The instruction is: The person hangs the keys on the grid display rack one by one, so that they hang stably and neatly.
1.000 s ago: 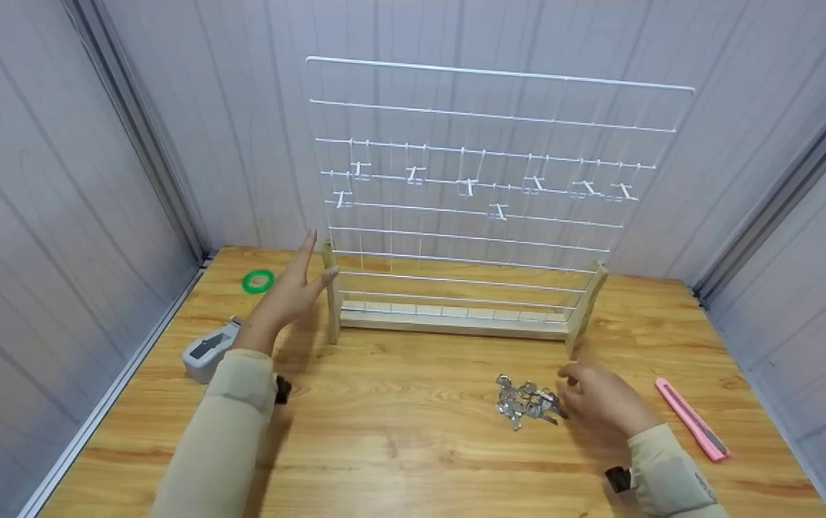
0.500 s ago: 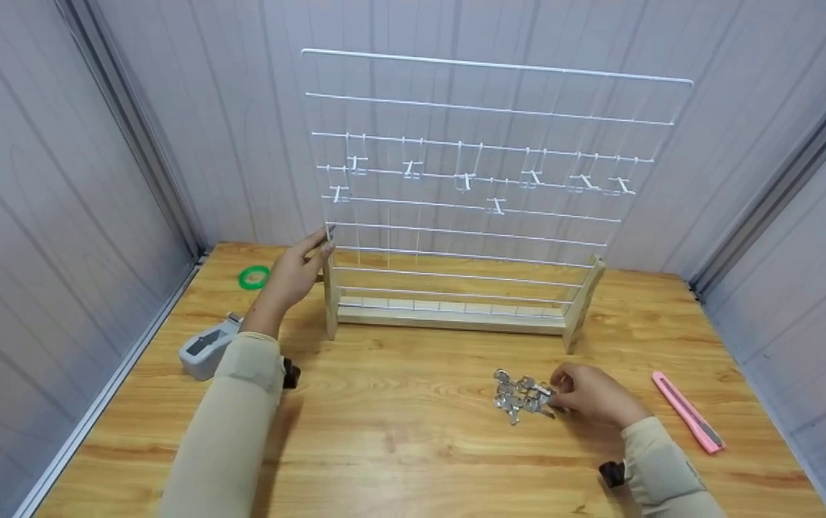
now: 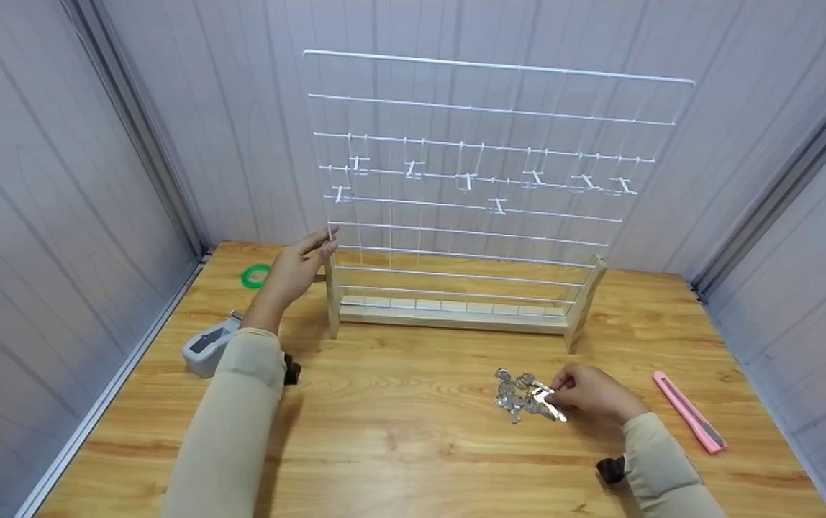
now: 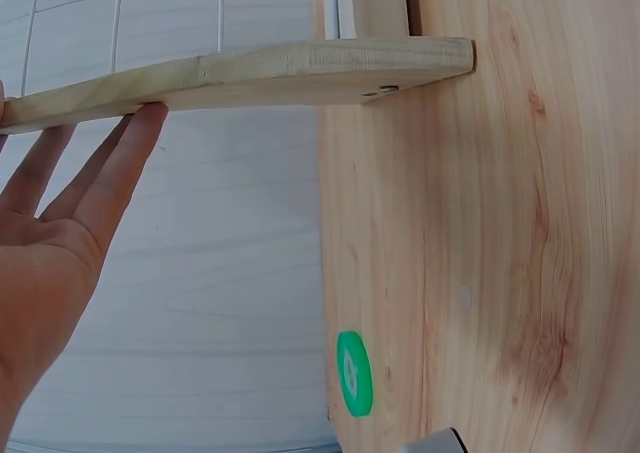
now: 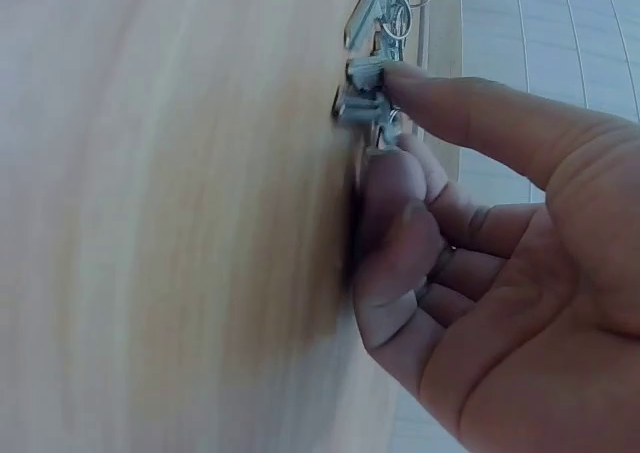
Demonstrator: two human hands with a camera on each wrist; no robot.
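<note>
A white wire rack with wooden side posts and a pale wooden base (image 3: 449,316) stands on the wooden table, with several white hooks hanging on its upper wires. My left hand (image 3: 291,277) grips the left side post (image 4: 300,73), fingertips against its outer face and thumb near its front edge. On the right, silver keys with rings lie in a loose pile (image 3: 512,397). My right hand (image 3: 594,392) pinches keys (image 5: 366,71) at the pile's right edge between thumb and forefinger, the other fingers curled beneath. How many keys it holds I cannot tell.
Left of the rack, a green tape roll (image 4: 363,373) lies near the back edge. A grey tape dispenser (image 3: 201,363) sits beside the left forearm. The pink utility knife (image 3: 683,406) lies right of the right hand. Panelled walls enclose the table's back and sides.
My left hand has moved from beside the rack onto its left post. The right hand has gone from beside the pile to pinching keys, which now show tilted at its fingertips.
</note>
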